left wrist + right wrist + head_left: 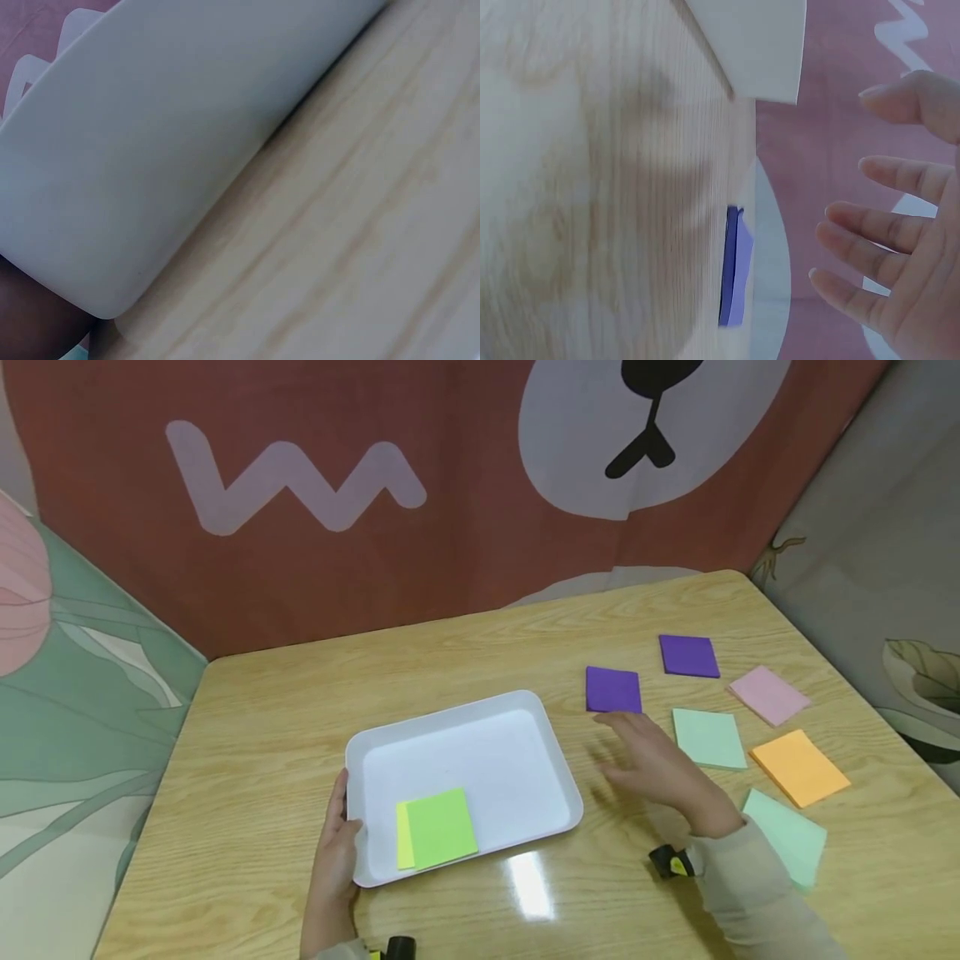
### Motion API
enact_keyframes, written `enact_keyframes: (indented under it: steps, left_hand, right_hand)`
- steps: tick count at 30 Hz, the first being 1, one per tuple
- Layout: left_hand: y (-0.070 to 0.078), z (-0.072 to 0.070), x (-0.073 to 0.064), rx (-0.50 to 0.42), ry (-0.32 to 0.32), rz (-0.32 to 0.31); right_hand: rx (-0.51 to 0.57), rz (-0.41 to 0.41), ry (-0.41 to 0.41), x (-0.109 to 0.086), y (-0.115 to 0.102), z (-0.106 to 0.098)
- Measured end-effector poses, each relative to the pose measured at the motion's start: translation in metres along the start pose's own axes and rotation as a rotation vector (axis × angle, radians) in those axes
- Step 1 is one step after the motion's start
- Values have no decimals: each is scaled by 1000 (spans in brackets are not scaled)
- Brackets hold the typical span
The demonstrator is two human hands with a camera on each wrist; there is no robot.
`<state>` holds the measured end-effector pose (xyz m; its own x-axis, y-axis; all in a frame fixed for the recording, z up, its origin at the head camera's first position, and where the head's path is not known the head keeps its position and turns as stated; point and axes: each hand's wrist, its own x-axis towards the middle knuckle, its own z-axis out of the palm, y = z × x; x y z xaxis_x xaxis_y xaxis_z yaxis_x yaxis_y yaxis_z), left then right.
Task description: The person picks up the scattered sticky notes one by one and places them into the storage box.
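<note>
A shallow white tray (517,760) stands in the middle of the wooden table. My left hand (335,852) grips its left edge, thumb at the rim and fingers along the outer side. Inside the tray, a bright green sticky note pad (442,828) partly covers a yellow one (405,837). My right hand (652,764) hovers over the table right of the tray, fingers spread and nothing in them. Just beyond its fingertips lies a purple sticky note pad (612,690). The right wrist view shows that purple pad (736,266) edge-on below the hand (900,247).
More sticky note pads lie at the right: a second purple one (690,656), a pink one (769,695), a mint one (709,739), an orange one (801,768) and another mint one (787,837) beside my right sleeve (757,885). A printed cloth (465,543) hangs behind the table.
</note>
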<state>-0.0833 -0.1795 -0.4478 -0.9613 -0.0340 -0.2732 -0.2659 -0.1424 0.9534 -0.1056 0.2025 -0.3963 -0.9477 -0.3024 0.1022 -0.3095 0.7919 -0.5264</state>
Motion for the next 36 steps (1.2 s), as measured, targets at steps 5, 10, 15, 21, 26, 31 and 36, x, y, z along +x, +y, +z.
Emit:
enact_keyframes:
  steps: [5, 10, 15, 21, 26, 31, 36]
  left_hand:
    - [0, 1, 1, 9, -8, -2]
    - [-1, 1, 0, 20, -11, -1]
    - [-3, 2, 1, 22, -20, 8]
    - [-3, 1, 2, 27, -5, 0]
    - [-2, 0, 2, 23, 1, 3]
    - [-1, -1, 1, 17, -3, 5]
    - [-1, 0, 1, 26, -2, 9]
  right_hand:
    - [25, 58, 11, -5, 9, -7]
    - [33, 55, 32, -9, 15, -10]
    - [30, 59, 29, -12, 17, -13]
    - [27, 101, 32, -14, 19, -18]
    - [23, 95, 32, -14, 22, -19]
    - [10, 111, 30, -17, 27, -21]
    - [7, 130, 41, -21, 31, -27]
